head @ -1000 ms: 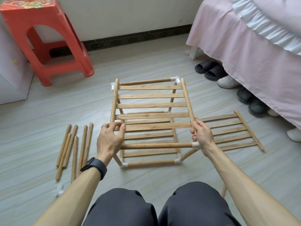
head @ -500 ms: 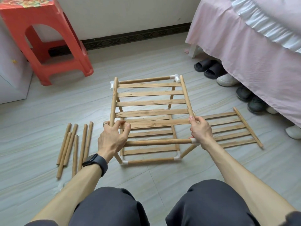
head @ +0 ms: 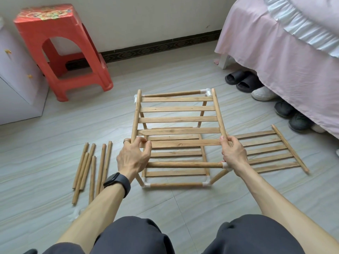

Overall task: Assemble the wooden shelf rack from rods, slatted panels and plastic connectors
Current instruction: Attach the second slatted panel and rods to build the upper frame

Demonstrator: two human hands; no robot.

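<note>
Tiled floor (head: 183, 208), rack (head: 176, 109) corner behind hands (head: 134, 158)

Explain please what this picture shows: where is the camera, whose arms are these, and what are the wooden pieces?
There is no machine here: a person works with two bare hands. The camera sits on the person's head and looks forward and down, so you see their own arms and knees. The left hand and the right hand each grip one side rod of a slatted panel, holding it on top of a half-built rack frame joined by white plastic connectors. On the floor lie loose rods at the left and a second panel at the right. A red stool and a bed stand behind.
</note>
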